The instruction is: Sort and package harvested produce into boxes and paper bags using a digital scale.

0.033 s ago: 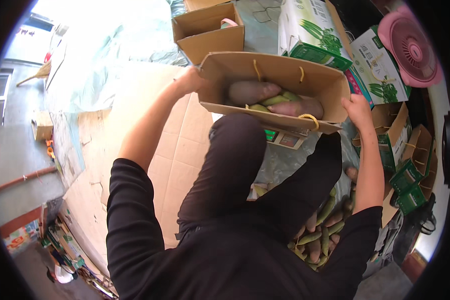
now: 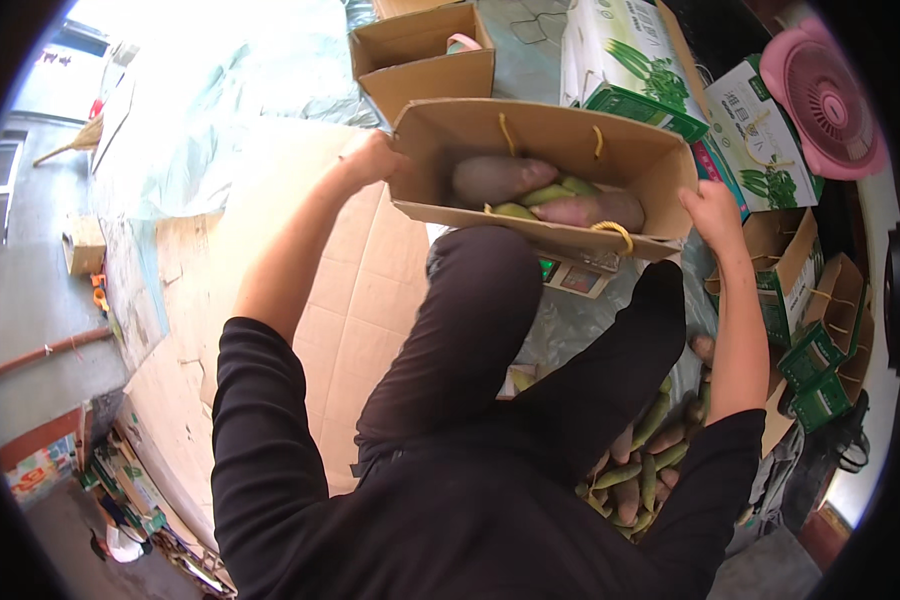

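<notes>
An open cardboard box with yellow rope handles is held up in front of my knees. My left hand is closed on its left end, and my right hand grips the right end. Inside lie a few long radishes: a greyish-purple one at the left, a pinkish one at the right and green ones between them. Below the box, partly covered by it and my left knee, is a flat device with a small display, perhaps a scale.
A pile of green and purplish radishes lies by my right leg. Flattened cardboard spreads to the left. Beyond stand an open brown box and a white-and-green printed box. At the right are more boxes and a pink fan.
The box and both hands have shifted very slightly up and to the left. My grip on the box and the radishes inside look the same.
</notes>
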Demonstrator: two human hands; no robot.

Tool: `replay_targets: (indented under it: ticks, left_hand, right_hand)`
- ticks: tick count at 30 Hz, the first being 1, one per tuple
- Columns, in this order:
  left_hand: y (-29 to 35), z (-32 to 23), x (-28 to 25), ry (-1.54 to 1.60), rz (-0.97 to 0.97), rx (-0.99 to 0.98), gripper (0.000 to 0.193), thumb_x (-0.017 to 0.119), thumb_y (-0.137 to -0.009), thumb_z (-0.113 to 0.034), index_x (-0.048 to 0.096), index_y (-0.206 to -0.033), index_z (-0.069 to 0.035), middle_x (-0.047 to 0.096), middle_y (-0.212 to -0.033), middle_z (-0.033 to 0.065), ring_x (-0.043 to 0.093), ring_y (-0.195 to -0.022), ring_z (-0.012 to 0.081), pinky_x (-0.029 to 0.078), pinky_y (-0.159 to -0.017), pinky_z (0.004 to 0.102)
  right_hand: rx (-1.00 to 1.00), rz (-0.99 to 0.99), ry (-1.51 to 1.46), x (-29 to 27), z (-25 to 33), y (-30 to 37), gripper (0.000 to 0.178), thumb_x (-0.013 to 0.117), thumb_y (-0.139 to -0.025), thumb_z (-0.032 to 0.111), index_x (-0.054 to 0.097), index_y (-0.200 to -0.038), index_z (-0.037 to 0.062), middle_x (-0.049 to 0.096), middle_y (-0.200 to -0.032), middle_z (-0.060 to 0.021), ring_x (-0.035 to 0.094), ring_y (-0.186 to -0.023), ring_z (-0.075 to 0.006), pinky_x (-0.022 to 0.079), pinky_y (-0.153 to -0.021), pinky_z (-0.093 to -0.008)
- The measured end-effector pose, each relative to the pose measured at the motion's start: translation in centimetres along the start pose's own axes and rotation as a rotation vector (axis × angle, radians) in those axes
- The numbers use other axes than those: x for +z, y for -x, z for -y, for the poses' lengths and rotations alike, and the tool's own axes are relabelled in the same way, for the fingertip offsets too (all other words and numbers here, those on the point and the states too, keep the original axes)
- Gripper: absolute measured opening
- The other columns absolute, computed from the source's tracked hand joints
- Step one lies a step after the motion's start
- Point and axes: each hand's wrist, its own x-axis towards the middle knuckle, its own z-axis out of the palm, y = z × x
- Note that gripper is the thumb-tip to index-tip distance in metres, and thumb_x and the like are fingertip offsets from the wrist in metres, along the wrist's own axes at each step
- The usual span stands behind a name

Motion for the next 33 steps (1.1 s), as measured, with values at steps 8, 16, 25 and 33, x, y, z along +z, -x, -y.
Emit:
replay_targets:
  ticks: [8, 16, 25, 33]
  left_hand:
    - [10.5, 9.2, -8.6, 0.236, -0.152, -0.199, 0.037, 0.063, -0.081, -0.021, 0.062, -0.101, 0.010, 0.067, -0.089, 0.0124, 0.062, -0.081, 0.0185, 0.048, -0.074, 0.0309]
    - [22.8, 27.8, -12.0, -0.158, -0.319, -0.421, 0.044, 0.061, -0.079, -0.026, 0.058, -0.113, 0.003, 0.067, -0.090, 0.0163, 0.063, -0.082, 0.0198, 0.049, -0.072, 0.0339]
    - [35.3, 35.2, -7.5, -0.463, -0.169, -0.844, 0.047, 0.062, -0.075, -0.035, 0.063, -0.106, 0.000, 0.062, -0.100, 0.0275, 0.060, -0.098, 0.0402, 0.047, -0.084, 0.0458]
    - [40.7, 35.1, -3.9, -0.261, -0.267, -1.033, 0.039, 0.062, -0.079, -0.027, 0.061, -0.111, -0.003, 0.061, -0.108, 0.0228, 0.058, -0.100, 0.0393, 0.046, -0.086, 0.0454]
  right_hand:
    - [-0.286, 0.003, 0.064, 4.8, 15.5, -1.9, 0.038, 0.058, -0.078, 0.038, 0.063, -0.076, 0.0006, 0.061, -0.080, -0.0246, 0.059, -0.078, -0.0421, 0.047, -0.067, -0.0473]
    - [-0.379, 0.283, 0.078, 14.6, 31.5, 2.4, 0.024, 0.060, -0.074, 0.018, 0.069, -0.091, 0.0051, 0.067, -0.094, -0.0177, 0.066, -0.087, -0.0302, 0.053, -0.075, -0.0419]
    - [-0.333, 0.621, 0.174, 25.7, 35.2, 13.3, 0.021, 0.061, -0.075, 0.010, 0.071, -0.093, 0.0083, 0.069, -0.098, -0.0122, 0.066, -0.095, -0.0247, 0.053, -0.078, -0.0340]
    - [-0.566, 0.739, 0.090, 24.7, 35.6, 13.2, 0.043, 0.064, -0.078, 0.041, 0.067, -0.100, 0.0050, 0.067, -0.098, -0.0154, 0.063, -0.099, -0.0290, 0.049, -0.084, -0.0400]
